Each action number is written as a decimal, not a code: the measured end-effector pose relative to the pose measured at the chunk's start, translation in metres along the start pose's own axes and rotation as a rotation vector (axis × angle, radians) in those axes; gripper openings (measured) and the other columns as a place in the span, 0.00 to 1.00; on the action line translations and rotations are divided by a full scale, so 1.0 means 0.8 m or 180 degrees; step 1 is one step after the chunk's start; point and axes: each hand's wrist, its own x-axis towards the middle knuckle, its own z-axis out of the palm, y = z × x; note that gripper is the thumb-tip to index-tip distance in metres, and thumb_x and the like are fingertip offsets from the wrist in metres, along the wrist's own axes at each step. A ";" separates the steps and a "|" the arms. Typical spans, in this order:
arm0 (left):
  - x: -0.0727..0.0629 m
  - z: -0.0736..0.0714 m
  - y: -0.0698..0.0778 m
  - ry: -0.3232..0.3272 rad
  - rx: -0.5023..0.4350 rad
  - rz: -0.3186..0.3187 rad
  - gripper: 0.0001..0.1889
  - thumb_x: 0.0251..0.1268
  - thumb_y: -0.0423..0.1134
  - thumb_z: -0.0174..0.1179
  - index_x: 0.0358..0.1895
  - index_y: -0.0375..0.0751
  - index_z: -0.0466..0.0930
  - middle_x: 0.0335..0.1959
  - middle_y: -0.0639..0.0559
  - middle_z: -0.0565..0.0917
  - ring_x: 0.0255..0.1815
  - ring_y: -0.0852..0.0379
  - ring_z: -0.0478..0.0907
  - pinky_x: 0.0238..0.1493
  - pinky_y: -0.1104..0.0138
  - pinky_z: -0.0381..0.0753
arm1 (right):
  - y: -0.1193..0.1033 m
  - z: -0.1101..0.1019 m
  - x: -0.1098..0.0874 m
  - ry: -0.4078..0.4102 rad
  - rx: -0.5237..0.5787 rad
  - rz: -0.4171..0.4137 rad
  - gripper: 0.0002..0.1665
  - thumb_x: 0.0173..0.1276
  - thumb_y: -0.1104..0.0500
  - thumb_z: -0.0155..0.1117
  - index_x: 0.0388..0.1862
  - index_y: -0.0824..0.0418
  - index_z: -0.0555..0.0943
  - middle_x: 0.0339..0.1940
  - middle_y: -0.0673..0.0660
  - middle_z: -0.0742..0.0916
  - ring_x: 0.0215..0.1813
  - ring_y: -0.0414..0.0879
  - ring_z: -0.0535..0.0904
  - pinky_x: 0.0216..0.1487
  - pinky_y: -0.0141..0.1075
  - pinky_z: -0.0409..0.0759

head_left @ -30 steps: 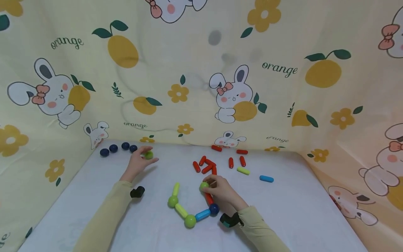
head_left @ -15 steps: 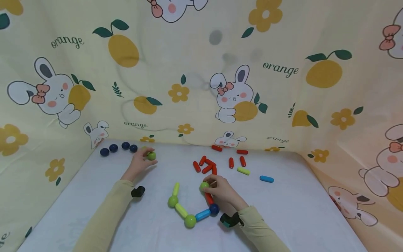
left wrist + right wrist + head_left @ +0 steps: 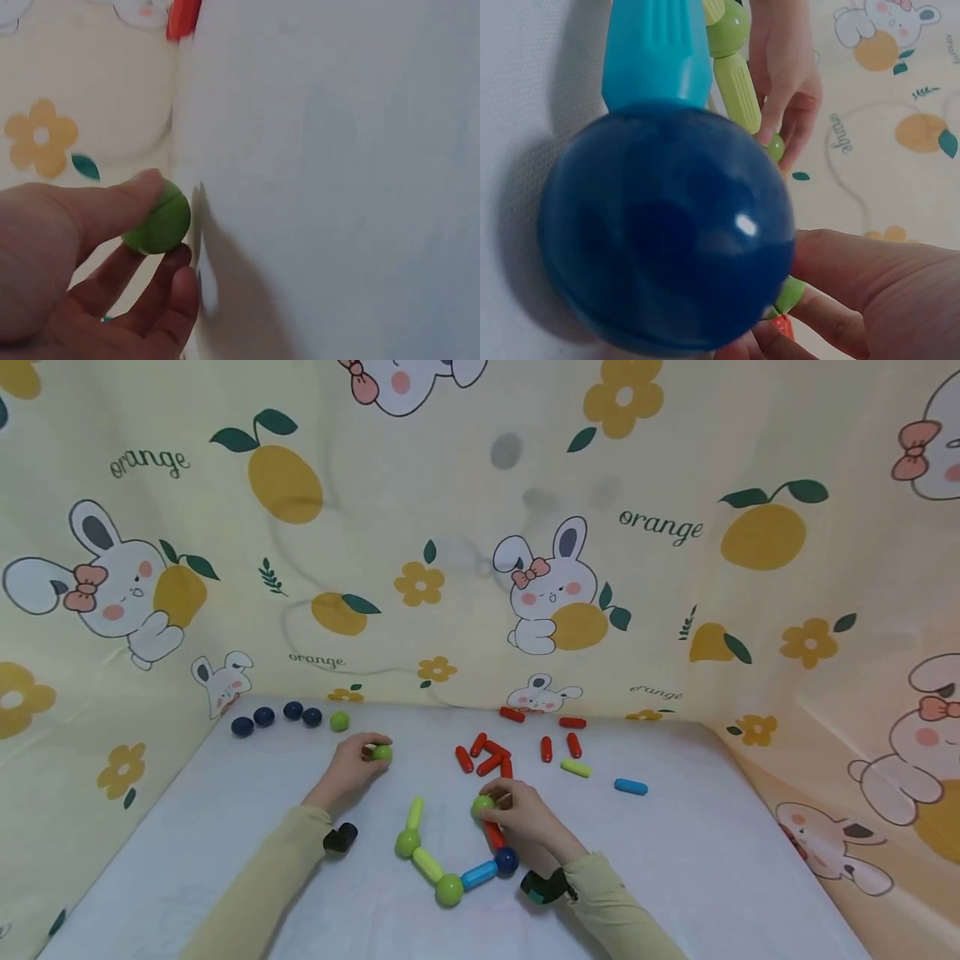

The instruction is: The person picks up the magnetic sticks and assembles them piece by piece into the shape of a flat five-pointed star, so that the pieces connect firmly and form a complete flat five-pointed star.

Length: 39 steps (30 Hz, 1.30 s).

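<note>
My left hand [image 3: 349, 770] pinches a small green ball [image 3: 166, 219] between thumb and fingers, apart from the other pieces. My right hand [image 3: 525, 814] holds another green ball [image 3: 482, 807] at the end of a red rod [image 3: 494, 835]. That rod joins a navy ball [image 3: 507, 861], which looms large in the right wrist view and hides part of the right fingers. From it the chain runs through a blue rod [image 3: 480, 875], a green ball [image 3: 449, 890], a green rod [image 3: 427, 865] and a green ball [image 3: 407, 843] to a green end rod [image 3: 415, 812].
Several navy balls [image 3: 263, 717] and a loose green ball [image 3: 340, 721] lie at the back left of the white table [image 3: 712, 877]. Several red rods [image 3: 489, 765] are scattered at the back middle. A green rod [image 3: 576, 767] and a blue rod [image 3: 631, 787] lie farther right.
My left hand has carried its green ball right and nearer, away from the navy balls, uncovering another green ball there. The right hand stays at the chain; the view shifts slightly.
</note>
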 end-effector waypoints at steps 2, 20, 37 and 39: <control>-0.003 0.004 0.004 -0.0046 -0.0030 -0.0017 0.21 0.60 0.32 0.64 0.57 0.37 0.76 0.53 0.44 0.77 0.46 0.50 0.75 0.49 0.57 0.76 | -0.001 0.000 0.000 0.0004 0.0005 -0.0010 0.17 0.64 0.55 0.68 0.51 0.57 0.79 0.44 0.53 0.81 0.44 0.48 0.77 0.41 0.39 0.80; -0.044 0.049 0.037 -0.0346 -0.0977 -0.0613 0.13 0.66 0.37 0.61 0.48 0.31 0.80 0.35 0.46 0.83 0.32 0.53 0.82 0.35 0.63 0.84 | 0.002 0.008 -0.007 0.0039 0.0068 -0.0026 0.18 0.64 0.54 0.68 0.51 0.57 0.79 0.43 0.51 0.80 0.43 0.48 0.76 0.41 0.38 0.79; -0.043 0.058 0.047 -0.0569 -0.0875 -0.0822 0.17 0.66 0.43 0.61 0.51 0.34 0.80 0.37 0.48 0.82 0.31 0.56 0.80 0.33 0.64 0.83 | 0.005 0.007 -0.006 0.0112 0.0079 -0.0048 0.18 0.63 0.54 0.68 0.50 0.56 0.79 0.43 0.51 0.80 0.43 0.48 0.75 0.40 0.39 0.78; -0.041 0.058 0.051 -0.0614 -0.0807 -0.0791 0.17 0.66 0.43 0.61 0.50 0.34 0.80 0.36 0.49 0.81 0.30 0.56 0.79 0.32 0.65 0.82 | 0.004 0.005 -0.006 0.0114 0.0084 -0.0054 0.18 0.63 0.54 0.68 0.51 0.57 0.79 0.43 0.51 0.80 0.43 0.48 0.75 0.40 0.39 0.78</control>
